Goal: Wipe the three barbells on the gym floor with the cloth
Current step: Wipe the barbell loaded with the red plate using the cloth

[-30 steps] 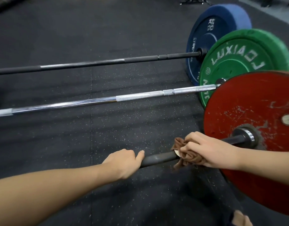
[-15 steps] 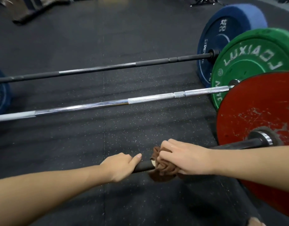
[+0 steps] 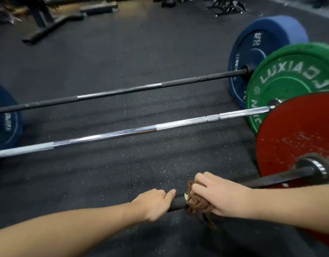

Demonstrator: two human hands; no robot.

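gripping the brown cloth [image 3: 197, 203] around the nearest barbell [image 3: 282, 178], the right hand [image 3: 219, 195] sits just beside the left hand [image 3: 154, 203], whose fingers curl over the same dark bar. that bar runs into a red plate [image 3: 299, 136]. the chrome barbell [image 3: 141, 129] and black barbell [image 3: 123, 90] lie parallel beyond it on the rubber floor [image 3: 104, 173].

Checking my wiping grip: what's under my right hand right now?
A bunched brown cloth sits under the right hand, wrapped round the nearest barbell's dark bar, with a loose tail hanging down. The bar's stretch inside the cloth and the palm are covered.
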